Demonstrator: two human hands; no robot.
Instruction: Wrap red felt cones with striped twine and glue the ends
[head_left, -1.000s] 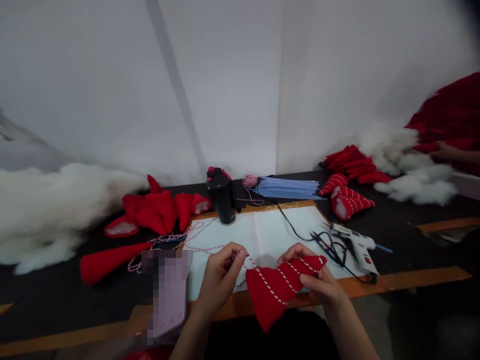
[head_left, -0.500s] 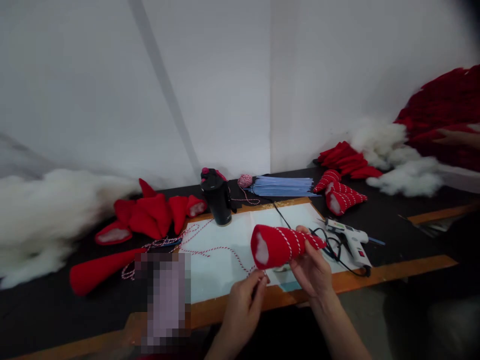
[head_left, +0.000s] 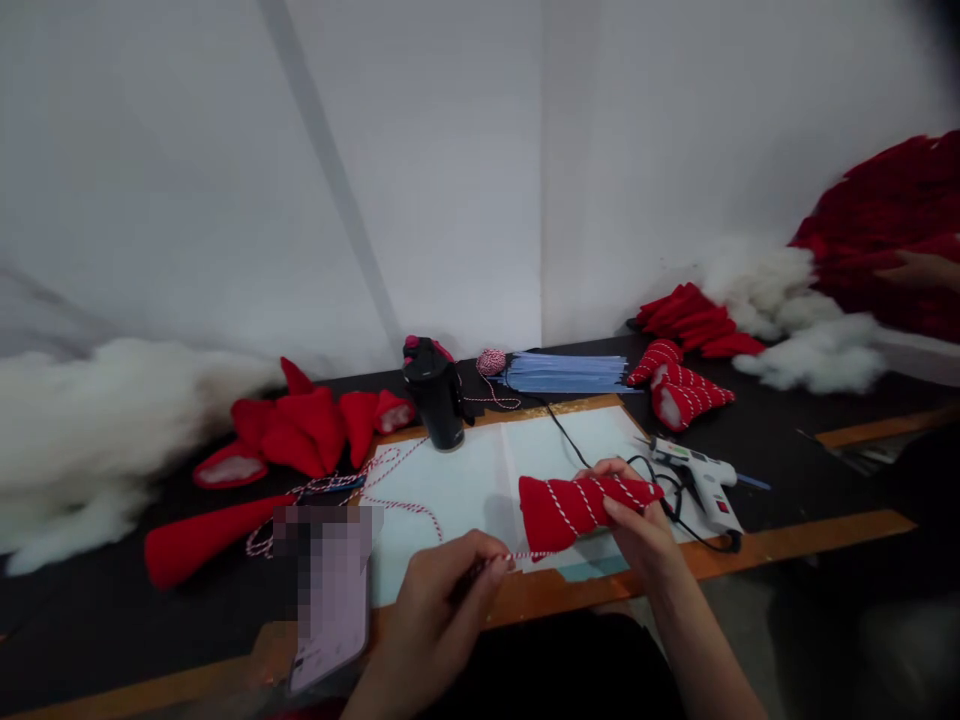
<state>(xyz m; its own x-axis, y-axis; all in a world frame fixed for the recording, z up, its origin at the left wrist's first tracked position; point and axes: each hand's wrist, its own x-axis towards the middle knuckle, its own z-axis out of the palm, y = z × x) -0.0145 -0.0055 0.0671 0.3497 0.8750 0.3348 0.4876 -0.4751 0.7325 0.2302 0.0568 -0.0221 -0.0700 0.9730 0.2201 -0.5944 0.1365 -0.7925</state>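
Note:
My right hand [head_left: 637, 515] is closed around the narrow end of a red felt cone [head_left: 551, 510], which lies tilted with its wide end toward the left. Red-and-white twine spirals round the cone in several turns. Between thumb and fingers, my left hand [head_left: 450, 590] pinches the twine [head_left: 529, 555], pulled straight from the cone's lower edge. More of that twine trails over the white sheet [head_left: 442, 480] to the left. A white glue gun [head_left: 701, 475] with a black cord lies just right of my right hand.
A black bottle [head_left: 435, 395] stands behind the sheet, near a twine ball [head_left: 491, 362] and blue glue sticks [head_left: 562, 372]. Red cones [head_left: 300, 430] and white stuffing [head_left: 112, 430] lie left; wrapped cones [head_left: 686, 395] right. A phone [head_left: 334, 600] is at front left. Another person's hand [head_left: 926, 270] is far right.
My left hand has moved left and down, drawing the twine taut. The cone has turned and dropped slightly to the right, so its stuffed opening no longer shows.

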